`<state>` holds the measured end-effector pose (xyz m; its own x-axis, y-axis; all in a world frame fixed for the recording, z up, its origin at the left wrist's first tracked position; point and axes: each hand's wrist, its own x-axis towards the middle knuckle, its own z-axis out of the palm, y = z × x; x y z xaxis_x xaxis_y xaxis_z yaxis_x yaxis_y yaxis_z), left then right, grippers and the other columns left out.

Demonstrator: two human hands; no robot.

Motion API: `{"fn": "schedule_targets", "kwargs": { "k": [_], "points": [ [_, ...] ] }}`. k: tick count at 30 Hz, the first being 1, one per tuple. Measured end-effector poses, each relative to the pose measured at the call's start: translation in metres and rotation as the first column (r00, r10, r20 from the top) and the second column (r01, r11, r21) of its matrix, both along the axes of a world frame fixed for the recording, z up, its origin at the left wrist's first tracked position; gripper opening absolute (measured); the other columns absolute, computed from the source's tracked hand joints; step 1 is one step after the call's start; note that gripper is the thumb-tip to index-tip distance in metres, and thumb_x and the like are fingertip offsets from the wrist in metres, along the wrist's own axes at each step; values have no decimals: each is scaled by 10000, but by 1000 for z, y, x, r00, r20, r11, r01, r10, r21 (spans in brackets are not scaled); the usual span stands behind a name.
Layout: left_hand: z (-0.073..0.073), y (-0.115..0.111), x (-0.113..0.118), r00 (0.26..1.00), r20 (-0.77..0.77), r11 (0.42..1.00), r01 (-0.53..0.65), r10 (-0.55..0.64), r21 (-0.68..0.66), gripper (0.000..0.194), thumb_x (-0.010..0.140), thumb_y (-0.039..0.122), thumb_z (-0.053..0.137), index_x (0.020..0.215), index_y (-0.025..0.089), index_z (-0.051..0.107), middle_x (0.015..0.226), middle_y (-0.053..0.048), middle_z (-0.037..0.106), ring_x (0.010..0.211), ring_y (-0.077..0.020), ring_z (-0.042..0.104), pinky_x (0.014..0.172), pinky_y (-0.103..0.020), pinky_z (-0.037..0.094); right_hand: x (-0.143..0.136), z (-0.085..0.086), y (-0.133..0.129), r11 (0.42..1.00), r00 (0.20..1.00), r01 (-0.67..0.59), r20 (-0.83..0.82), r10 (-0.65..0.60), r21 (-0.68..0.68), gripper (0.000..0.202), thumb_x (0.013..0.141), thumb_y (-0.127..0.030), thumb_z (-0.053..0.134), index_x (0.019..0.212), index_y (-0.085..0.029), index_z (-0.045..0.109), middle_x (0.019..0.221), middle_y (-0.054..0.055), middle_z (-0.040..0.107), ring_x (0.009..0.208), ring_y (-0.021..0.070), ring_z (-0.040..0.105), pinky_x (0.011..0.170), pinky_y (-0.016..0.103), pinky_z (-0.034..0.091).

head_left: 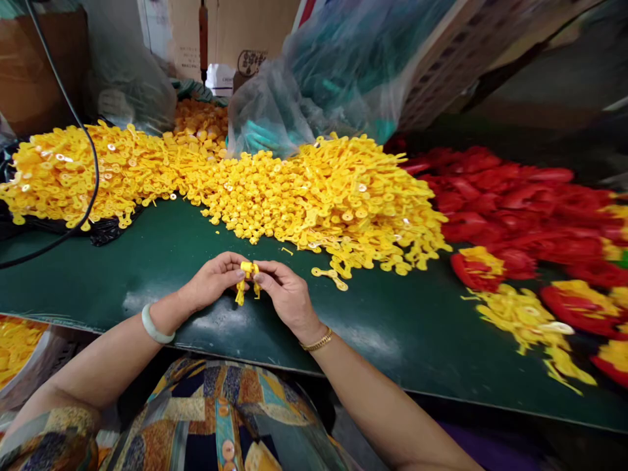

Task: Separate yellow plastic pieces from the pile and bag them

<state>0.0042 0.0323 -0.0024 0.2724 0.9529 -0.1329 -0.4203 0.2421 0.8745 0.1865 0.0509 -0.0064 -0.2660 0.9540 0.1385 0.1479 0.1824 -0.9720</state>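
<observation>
Both hands meet above the green tabletop (189,261), near its front edge, around a small yellow plastic part (249,268). My left hand (214,278) pinches its left side between thumb and fingers. On the other side, my right hand (287,291) grips it in the same way. Thin yellow pieces dangle below the fingertips. How the pieces join is too small to tell. Just right of my right hand lie loose yellow link-shaped pieces (331,276). Behind both hands is a heap of small round yellow pieces (250,196).
Flat yellow pieces are heaped at the left (78,173) and right (367,196). Red plastic parts (520,203) cover the far right, with yellow bits (524,317) before them. A black cable (95,160) loops at left. An orange-handled screwdriver (203,39) hangs behind, near clear plastic bags (314,85).
</observation>
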Motion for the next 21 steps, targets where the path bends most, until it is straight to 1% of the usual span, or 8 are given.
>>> {"fn": "schedule_targets", "kwargs": {
  "k": [2, 6, 11, 14, 18, 21],
  "points": [
    [-1, 0, 0, 1000, 16, 1000, -9, 9, 3, 420, 729, 383, 793, 1007, 127, 610, 839, -48, 681, 686, -118, 634, 677, -253, 489, 0, 0, 0, 1000, 1000, 0, -1, 0, 11, 247, 816, -368, 691, 1017, -235, 739, 993, 32, 752, 899, 193, 687, 854, 337, 550],
    [-1, 0, -1, 999, 31, 999, 17, -16, -34, 437, 735, 376, 789, 1048, 129, 609, 870, -55, 685, 693, -122, 645, 689, -260, 492, 0, 0, 0, 1000, 1000, -9, -10, 9, 25, 239, 819, -364, 688, 1019, -246, 744, 980, 27, 754, 889, 190, 692, 844, 328, 553],
    [1, 0, -3, 999, 35, 997, 42, -40, -65, 474, 728, 367, 794, 1103, 134, 620, 914, -63, 693, 712, -128, 651, 708, -266, 496, 0, 1, -1, 1000, 999, -21, -32, 21, -4, 239, 827, -362, 682, 1024, -242, 741, 972, 29, 758, 872, 189, 701, 840, 327, 558],
    [2, 0, -4, 998, 35, 994, 64, -62, -89, 452, 730, 360, 792, 1083, 128, 629, 909, -65, 693, 710, -130, 655, 715, -271, 503, 0, 3, -2, 999, 999, -33, -39, 32, -14, 244, 828, -357, 681, 1033, -238, 740, 966, 29, 760, 866, 186, 704, 839, 322, 557],
    [0, 0, -5, 996, 51, 993, 83, -78, -87, 416, 750, 354, 775, 1067, 126, 632, 908, -69, 689, 714, -131, 657, 718, -270, 508, 0, 3, -2, 999, 998, -45, -49, 44, -23, 252, 830, -355, 678, 1047, -243, 739, 965, 26, 762, 862, 184, 706, 833, 318, 558],
    [0, 0, -5, 995, 59, 992, 90, -85, -92, 404, 753, 350, 773, 1061, 130, 632, 897, -67, 687, 719, -136, 661, 723, -273, 511, 0, 2, -1, 1000, 999, -15, -46, 14, -25, 247, 822, -361, 683, 1029, -238, 740, 977, 32, 761, 871, 189, 704, 834, 324, 561]
  ]
}}
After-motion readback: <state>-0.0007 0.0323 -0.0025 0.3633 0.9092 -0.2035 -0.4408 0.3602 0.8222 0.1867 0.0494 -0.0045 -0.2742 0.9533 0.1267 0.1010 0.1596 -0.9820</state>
